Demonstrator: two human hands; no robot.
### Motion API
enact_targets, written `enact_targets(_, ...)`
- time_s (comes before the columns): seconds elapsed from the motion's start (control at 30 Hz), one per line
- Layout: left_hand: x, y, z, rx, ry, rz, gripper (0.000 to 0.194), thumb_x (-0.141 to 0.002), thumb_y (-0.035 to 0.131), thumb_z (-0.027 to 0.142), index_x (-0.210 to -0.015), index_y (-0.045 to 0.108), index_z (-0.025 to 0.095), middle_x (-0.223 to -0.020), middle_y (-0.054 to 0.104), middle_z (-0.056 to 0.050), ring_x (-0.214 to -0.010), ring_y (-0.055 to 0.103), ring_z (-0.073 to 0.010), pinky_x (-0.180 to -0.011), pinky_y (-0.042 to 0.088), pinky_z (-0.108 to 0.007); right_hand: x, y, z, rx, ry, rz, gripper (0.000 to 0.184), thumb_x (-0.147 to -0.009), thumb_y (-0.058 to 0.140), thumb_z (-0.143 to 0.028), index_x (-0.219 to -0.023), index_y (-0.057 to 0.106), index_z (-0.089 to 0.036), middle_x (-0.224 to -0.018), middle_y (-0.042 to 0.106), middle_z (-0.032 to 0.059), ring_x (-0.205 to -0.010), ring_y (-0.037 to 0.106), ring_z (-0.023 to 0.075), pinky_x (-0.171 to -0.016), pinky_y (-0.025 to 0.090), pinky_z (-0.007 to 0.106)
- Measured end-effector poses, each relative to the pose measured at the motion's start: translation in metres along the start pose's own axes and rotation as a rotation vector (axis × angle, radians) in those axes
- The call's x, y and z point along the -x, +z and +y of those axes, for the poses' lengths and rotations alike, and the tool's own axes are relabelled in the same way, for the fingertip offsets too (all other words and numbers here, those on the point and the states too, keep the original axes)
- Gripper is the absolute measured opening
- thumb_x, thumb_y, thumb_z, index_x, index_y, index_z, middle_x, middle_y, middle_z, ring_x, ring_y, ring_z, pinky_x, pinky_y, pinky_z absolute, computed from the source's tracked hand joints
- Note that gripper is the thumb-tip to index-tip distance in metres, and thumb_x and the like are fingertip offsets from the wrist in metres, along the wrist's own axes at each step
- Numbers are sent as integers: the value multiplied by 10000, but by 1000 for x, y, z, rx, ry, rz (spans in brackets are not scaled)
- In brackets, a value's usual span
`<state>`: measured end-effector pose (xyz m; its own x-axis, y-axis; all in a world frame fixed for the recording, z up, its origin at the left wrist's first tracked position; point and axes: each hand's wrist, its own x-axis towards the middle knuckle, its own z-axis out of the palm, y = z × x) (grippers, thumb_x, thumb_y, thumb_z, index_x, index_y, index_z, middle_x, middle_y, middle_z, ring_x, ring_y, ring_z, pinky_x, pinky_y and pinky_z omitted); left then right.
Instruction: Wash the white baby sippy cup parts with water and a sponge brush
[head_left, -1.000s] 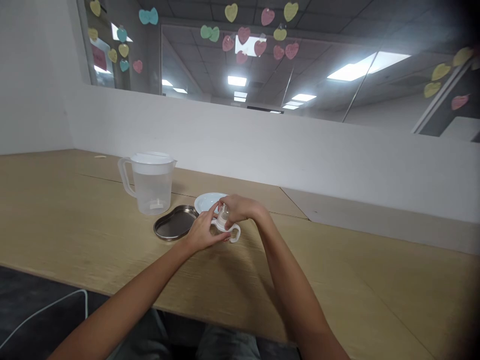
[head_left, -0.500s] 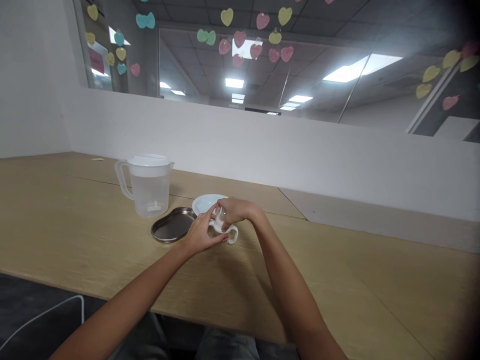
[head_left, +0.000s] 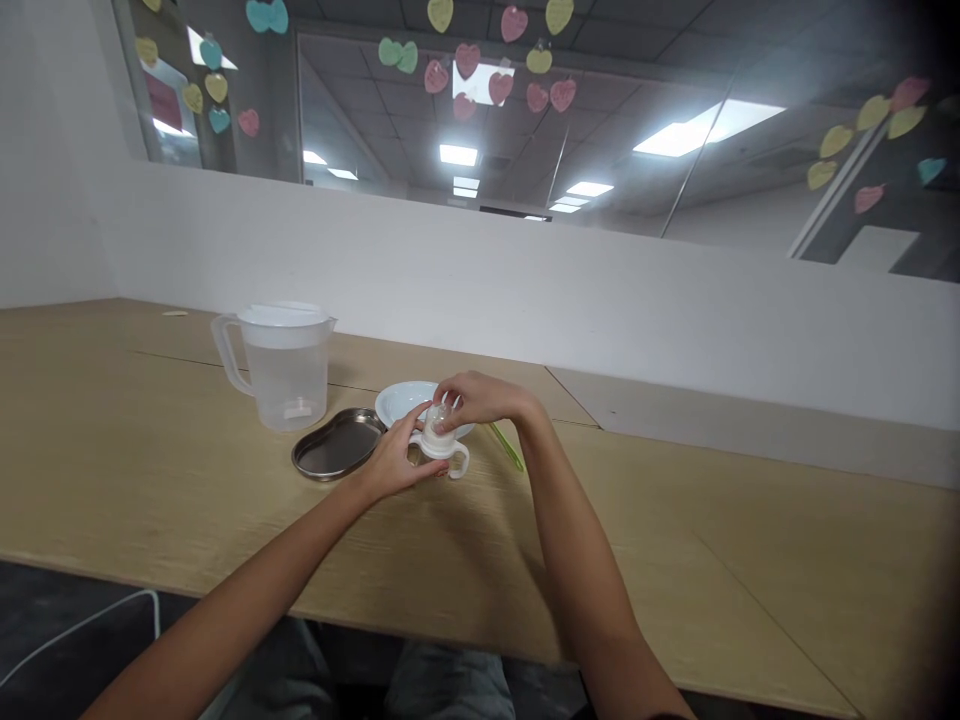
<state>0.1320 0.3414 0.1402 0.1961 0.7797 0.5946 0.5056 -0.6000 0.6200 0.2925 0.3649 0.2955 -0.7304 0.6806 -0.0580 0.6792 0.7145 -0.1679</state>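
Observation:
A small white baby bottle with side handles [head_left: 444, 446] stands on the wooden table [head_left: 150, 480]. My left hand [head_left: 395, 458] is wrapped round its body from the left. My right hand [head_left: 477, 397] pinches the clear top of the bottle from above. A white bowl [head_left: 399, 400] sits just behind the bottle. A metal kidney-shaped tray [head_left: 330, 456] lies to its left. A green stick-like item [head_left: 507, 447] lies on the table by my right wrist.
A clear plastic jug with a white lid [head_left: 276, 365] stands at the back left. A low white partition [head_left: 600, 290] runs behind the table. A white cable [head_left: 67, 630] hangs below the table's near edge.
My right hand has lifted slightly on the bottle's top, and the clear top shows more. The view has shifted a little, so the green item is now visible.

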Motion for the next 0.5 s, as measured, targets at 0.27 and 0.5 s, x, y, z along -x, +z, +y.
enact_targets(0.27,1,-2,3,-21,5,5,902,-666,686,511,-1392,229,235,-1191,547,-84,-1044,537,-215,-951,416,-368,-1,-1,8,-66,-49,-5,510,-672,693,-457,-1078,628,-156,-991,631,70,-844,572,163,-672,409,218)
enact_targets(0.5,3,0,-4,-133,38,22,935,-703,628,551,-1418,156,179,-1182,552,-118,-1083,525,-237,-955,406,-387,-4,1,16,-195,1,-6,552,-653,705,-478,-1095,609,-161,-1008,622,73,-862,575,160,-697,421,220)
